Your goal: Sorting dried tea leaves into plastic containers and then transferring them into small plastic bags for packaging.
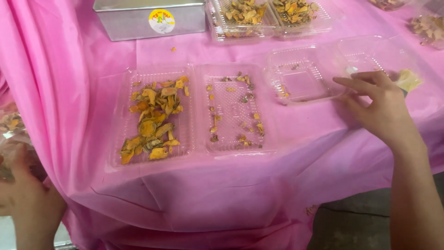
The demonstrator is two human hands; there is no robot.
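The left hand (27, 203) sits low at the bottom left corner, below the edge of the surface (231, 185) draped in pink cloth, wrist up and fingers curled around a crinkly clear bag (11, 139) with dried bits inside; the grip looks closed on the bag, though part of it is cut off by the frame. To the right of that hand, an open clear plastic clamshell tray (194, 115) lies flat on the cloth: its left half holds a heap of orange-yellow dried slices (155, 118), its right half only a scatter of small crumbs (236, 111). Behind the clamshell tray stand a metal tin (138, 18) with a round sticker and two more clear trays filled with dried pieces (268, 14). Right of the clamshell tray lies a second, nearly empty clear tray (300, 81), also opened flat. The right hand (377, 104) reaches in from the lower right, forearm angled up, palm down, fingers stretched and loosely spread, their tips touching the near right edge of this empty tray; it is not clamped on anything. Just beyond its knuckles lies a pale yellow piece (409, 79).
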